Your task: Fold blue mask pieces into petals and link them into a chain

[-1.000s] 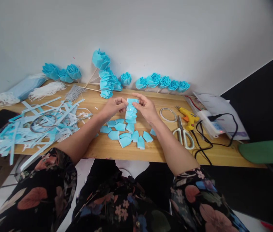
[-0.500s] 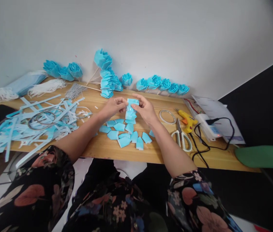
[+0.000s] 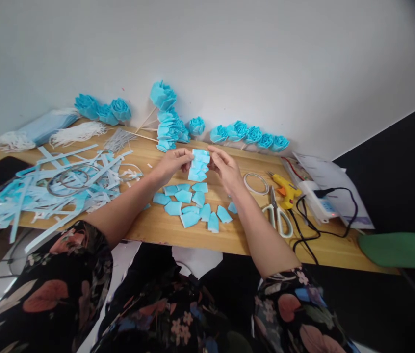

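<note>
My left hand point(image 3: 173, 163) and my right hand point(image 3: 225, 168) meet above the middle of the wooden table point(image 3: 163, 230). Between them hangs a strip of overlapping light-blue paper petals point(image 3: 199, 166). Both hands pinch its upper end, fingers closed on it. Below the hands several loose blue petal pieces point(image 3: 192, 204) lie on the table. Finished blue paper roses point(image 3: 246, 133) line the wall behind, some on wooden sticks point(image 3: 164, 113).
A heap of blue and white paper strips with wire rings point(image 3: 58, 184) fills the left side. At the right lie a tape ring point(image 3: 255, 183), white scissors point(image 3: 277, 213), a yellow glue gun point(image 3: 285, 185) with black cable, and a power strip point(image 3: 321, 201). A green object point(image 3: 401, 247) lies at far right.
The hands stay together on the petal strip, their fingers shifting slightly at its top. The camera view has tilted a little; the things on the table lie where they were.
</note>
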`<state>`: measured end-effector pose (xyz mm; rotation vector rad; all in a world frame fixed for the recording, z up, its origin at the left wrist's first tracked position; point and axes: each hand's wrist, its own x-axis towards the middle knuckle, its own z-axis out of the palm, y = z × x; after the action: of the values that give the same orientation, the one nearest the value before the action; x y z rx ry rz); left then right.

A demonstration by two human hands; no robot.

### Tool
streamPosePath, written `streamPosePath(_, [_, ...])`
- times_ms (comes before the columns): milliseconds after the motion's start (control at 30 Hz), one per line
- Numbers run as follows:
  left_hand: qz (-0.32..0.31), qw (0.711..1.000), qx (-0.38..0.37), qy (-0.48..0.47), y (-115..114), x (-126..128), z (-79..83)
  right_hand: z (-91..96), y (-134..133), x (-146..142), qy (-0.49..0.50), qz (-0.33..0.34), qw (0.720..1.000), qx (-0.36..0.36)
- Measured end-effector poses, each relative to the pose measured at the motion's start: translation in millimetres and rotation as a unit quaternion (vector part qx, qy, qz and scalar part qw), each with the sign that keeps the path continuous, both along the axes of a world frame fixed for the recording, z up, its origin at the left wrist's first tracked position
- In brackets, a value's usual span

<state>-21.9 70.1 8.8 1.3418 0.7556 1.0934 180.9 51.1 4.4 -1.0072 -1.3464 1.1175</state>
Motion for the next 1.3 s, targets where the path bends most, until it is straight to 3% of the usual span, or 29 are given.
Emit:
streamPosePath(167, [0.013, 1.000, -0.023, -0.008, 1, 0, -3.8, 3.2, -1, 0, -0.011, -0.023, 0.999, 0.031])
streamPosePath(333, [0.028, 0.997, -0.069, -0.019, -1, 1, 0.1, 13.0, -7, 2, -0.114, -0.089, 0.978, 0.150])
streamPosePath(567, [0.005, 0.991, -0.109, -0.075, 0, 2, 1.0, 19.4, -15, 1, -0.210, -0.051, 0.940, 0.265])
streamPosePath(833, [-0.020, 0.984, -0.140, -0.107, -5, 7, 6.3, 19.2, -16, 0, -0.231, -0.025, 0.931, 0.282])
streamPosePath(1300, [-0.038, 0.988, -0.124, -0.083, -1, 5, -1.5, 19.2, -16, 0, -0.265, -0.025, 0.935, 0.233])
